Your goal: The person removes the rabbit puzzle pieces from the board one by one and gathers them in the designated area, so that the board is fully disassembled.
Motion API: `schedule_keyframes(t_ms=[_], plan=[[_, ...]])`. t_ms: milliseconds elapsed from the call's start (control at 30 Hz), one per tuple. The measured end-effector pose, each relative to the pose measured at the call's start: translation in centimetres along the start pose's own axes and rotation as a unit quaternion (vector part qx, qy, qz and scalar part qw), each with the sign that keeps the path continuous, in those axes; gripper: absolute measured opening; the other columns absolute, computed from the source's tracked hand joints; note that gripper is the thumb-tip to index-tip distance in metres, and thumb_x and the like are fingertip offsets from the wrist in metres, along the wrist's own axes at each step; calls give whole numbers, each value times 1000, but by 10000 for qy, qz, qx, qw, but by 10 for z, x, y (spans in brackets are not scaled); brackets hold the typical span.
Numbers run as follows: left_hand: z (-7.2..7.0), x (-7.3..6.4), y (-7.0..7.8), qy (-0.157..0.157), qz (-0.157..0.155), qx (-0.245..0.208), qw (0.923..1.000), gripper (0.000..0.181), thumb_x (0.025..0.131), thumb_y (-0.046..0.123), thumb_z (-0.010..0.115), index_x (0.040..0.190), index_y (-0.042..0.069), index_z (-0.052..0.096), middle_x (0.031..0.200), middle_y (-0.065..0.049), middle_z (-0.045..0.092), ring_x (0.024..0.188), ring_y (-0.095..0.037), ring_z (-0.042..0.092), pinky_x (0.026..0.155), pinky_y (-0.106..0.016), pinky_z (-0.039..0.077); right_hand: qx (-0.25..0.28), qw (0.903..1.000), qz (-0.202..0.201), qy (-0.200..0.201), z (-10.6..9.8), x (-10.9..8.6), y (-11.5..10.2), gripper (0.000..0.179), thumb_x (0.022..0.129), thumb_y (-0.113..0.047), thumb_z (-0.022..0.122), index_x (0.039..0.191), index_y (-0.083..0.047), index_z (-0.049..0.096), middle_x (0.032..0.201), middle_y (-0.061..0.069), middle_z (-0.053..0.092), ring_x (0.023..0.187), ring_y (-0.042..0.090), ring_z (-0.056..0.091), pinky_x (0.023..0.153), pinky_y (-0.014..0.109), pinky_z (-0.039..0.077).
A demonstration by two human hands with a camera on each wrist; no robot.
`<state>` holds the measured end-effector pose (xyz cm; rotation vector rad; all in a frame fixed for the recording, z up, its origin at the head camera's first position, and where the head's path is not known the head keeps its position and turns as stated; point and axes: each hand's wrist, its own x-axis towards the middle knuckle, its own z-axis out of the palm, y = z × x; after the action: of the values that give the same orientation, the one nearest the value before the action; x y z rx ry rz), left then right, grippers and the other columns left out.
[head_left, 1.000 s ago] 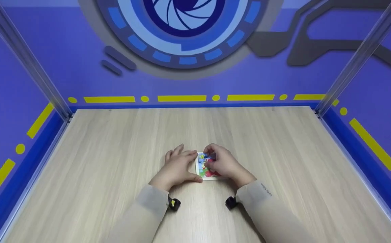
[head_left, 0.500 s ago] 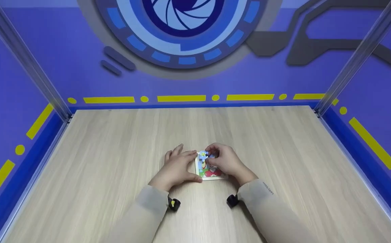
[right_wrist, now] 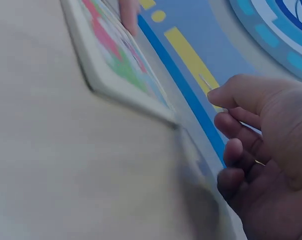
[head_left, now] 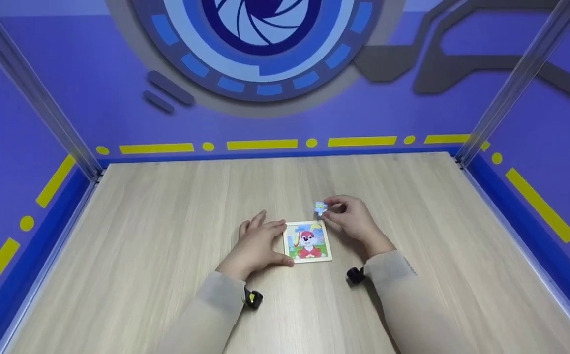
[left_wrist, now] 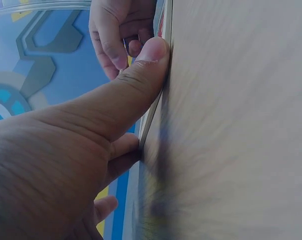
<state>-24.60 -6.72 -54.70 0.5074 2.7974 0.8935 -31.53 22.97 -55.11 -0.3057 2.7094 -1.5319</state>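
Left grip: spread, touching the left side of the board on the worktop. Right grip: pinching the piece by one edge, near the board's far right corner; a loosened pinch could let it twist or drop.

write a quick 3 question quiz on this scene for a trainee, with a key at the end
1. Which hand pinches the small light-blue jigsaw piece? A) left B) right C) neither
2. True or false: that piece is seated inside the square, pale-framed puzzle board with a red-and-white cartoon animal.
3. Where does the left hand touch the board?

Key:
1. B, the right hand.
2. False; it is held apart from the board, near its far right corner.
3. Along the left side: thumb by the near corner, fingertips by the far one.
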Motion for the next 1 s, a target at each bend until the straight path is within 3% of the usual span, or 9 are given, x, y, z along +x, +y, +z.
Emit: schedule_keyframes(t_ms=[133, 400, 733, 1000], plan=[[0, 0, 0, 17, 28, 69, 10000, 102, 76, 54, 103, 161, 13, 64, 175, 0, 56, 177, -44, 19, 143, -72, 11, -350, 9990, 65, 258, -19, 3, 10, 33, 102, -11, 81, 134, -3, 80, 132, 21, 78, 107, 25, 69, 92, 27, 56], [0, 0, 0, 22, 35, 95, 9999, 102, 75, 53, 103, 160, 13, 65, 174, -1, 57, 177, -44, 20, 142, -72, 13, -861, 9957, 194, 273, -41, 4, 27, 37, 105, -12, 78, 139, 0, 76, 145, 25, 71, 129, 41, 69, 115, 54, 58], [-1, -1, 1, 16, 7, 4, 10000, 102, 76, 55, 103, 161, 15, 64, 175, 0, 56, 178, -44, 18, 142, -72, 11, -1381, 9903, -131, 93, -42, 5, 31, 34, 104, -4, 76, 137, 3, 76, 142, 27, 73, 135, 46, 61, 120, 62, 53], [-1, -1, 0, -5, -1, 63, 10000, 102, 76, 55, 102, 162, 15, 64, 175, 0, 56, 178, -45, 17, 143, -72, 11, -1439, 9896, 0, -7, -41, 4, 28, 37, 105, -4, 73, 142, 3, 74, 147, 27, 70, 139, 46, 58, 123, 63, 51]])
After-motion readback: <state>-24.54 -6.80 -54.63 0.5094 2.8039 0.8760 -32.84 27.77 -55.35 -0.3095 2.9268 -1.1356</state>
